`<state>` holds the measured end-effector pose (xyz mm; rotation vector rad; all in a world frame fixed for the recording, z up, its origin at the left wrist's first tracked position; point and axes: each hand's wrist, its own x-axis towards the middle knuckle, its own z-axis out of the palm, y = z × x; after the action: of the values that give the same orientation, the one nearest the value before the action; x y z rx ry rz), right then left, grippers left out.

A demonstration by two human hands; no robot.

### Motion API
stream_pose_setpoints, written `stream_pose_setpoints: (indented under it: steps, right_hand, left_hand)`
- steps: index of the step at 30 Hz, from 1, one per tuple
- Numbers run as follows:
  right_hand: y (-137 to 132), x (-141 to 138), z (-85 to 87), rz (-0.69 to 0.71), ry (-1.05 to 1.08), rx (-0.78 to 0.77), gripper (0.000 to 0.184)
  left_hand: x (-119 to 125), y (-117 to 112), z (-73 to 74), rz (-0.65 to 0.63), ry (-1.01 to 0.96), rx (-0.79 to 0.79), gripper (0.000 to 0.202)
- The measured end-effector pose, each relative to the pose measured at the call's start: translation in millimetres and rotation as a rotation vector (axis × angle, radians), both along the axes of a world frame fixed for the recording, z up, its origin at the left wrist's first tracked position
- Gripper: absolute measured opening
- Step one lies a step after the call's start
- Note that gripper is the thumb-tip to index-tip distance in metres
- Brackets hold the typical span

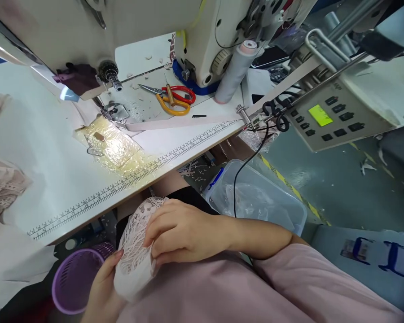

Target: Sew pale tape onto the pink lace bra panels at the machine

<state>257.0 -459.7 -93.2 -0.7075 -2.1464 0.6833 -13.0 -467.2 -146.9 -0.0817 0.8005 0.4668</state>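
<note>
A pale lace piece (pixel 134 260), rounded like a cup with a smooth lower part, is held over my lap, in front of the table's edge. My left hand (pixel 104 282) grips its left side, thumb on the lace and the other fingers hidden behind. Across its right side lies my right hand (pixel 188 231), fingers bent over the lace and closed on its edge. Above them on the table stands a sewing machine (pixel 202 45); a light strip (pixel 188 122) runs from a metal guide to its needle area.
Orange and red-handled scissors (pixel 175 99) lie by a grey thread cone (pixel 235 72). Printed rulers (pixel 134 179) line the table's edge. Beige lace fabric (pixel 3 186) is piled at left. A purple basket (pixel 62 280) and a clear plastic bin (pixel 256 202) stand below. A control box (pixel 343 112) is at right.
</note>
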Motion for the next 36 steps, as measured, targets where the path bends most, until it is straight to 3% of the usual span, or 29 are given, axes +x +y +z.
stream_pose_setpoints:
  steps: [6, 10, 12, 15, 17, 19, 21, 27, 30, 36]
  right_hand:
    - [0, -12, -11.3, 0.054, 0.055, -0.137, 0.014]
    - [2, -19, -17.2, -0.003, 0.173, -0.11, 0.018]
    - [3, -21, -17.3, -0.03, 0.169, -0.092, 0.019]
    - [5, -22, -16.3, -0.054, 0.08, -0.107, 0.019]
    - [6, -24, -16.0, -0.069, 0.048, -0.104, 0.019]
    - [6, -26, -15.9, -0.088, 0.021, -0.09, 0.019]
    - [6, -28, -15.8, -0.118, -0.005, -0.077, 0.02]
    - [6, -28, -15.0, -0.18, 0.009, -0.062, 0.026]
    - [7, -25, -11.1, -0.138, -0.069, -0.112, 0.023]
    - [18, -7, 2.5, 0.078, -0.355, -0.233, 0.021]
  left_hand:
    - [14, 5, -3.8, -0.123, 0.149, -0.043, 0.024]
    - [27, 11, -1.9, -0.164, 0.282, -0.038, 0.017]
    - [28, 14, 2.0, -0.177, 0.481, 0.162, 0.01]
    - [21, 15, 18.0, -0.14, 0.993, 0.758, 0.029]
    - [16, 14, 33.5, -0.177, 1.15, 1.126, 0.037]
    - [17, 13, 47.5, -0.304, 1.1, 1.354, 0.042]
    - [24, 14, 56.0, -0.355, 1.037, 1.451, 0.04]
    - [48, 23, 58.9, -0.249, 0.971, 1.51, 0.016]
    - [49, 26, 60.6, -0.316, 0.99, 1.551, 0.009]
    - [47, 29, 63.1, -0.388, 1.017, 1.796, 0.003]
